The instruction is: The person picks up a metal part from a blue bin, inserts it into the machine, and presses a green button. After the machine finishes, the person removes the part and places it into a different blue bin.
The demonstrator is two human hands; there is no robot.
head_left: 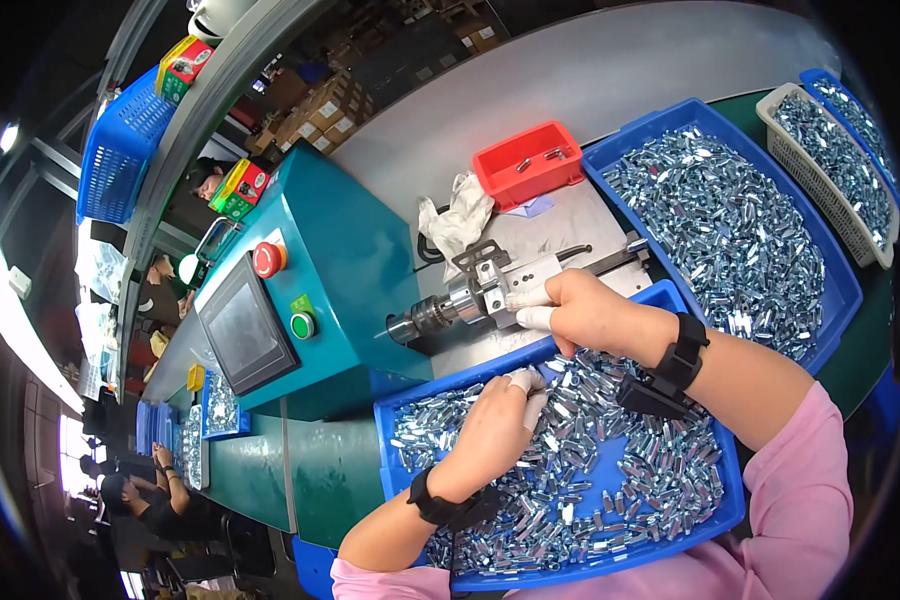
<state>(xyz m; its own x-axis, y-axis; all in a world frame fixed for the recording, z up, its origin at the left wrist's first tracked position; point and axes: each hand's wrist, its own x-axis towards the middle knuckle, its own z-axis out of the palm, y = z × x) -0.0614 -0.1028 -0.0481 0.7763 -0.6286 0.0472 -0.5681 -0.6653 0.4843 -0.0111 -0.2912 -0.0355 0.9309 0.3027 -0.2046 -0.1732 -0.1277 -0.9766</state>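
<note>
My left hand [498, 425] is over the far part of a blue tray [735, 490] of small shiny metal pieces [565, 490]. Its fingers, with white coverings on some tips, are closed at the heap; what they hold is hidden. Beyond the tray, my right hand [590, 315] reaches to a metal fixture [492, 290] on the bench machine. White-covered fingertips are drawn together at the fixture's right side; any piece in them is too small to make out. Left of the fixture, a dark drill chuck [425, 318] points at it. Black bands circle both wrists.
A teal machine housing [340, 250] with screen, red knob [268, 260] and green button [302, 325] stands left. White gloves [458, 220] and a red bin [527, 165] lie behind the fixture. A larger blue tray [840, 290] of metal pieces sits right. People work at far left.
</note>
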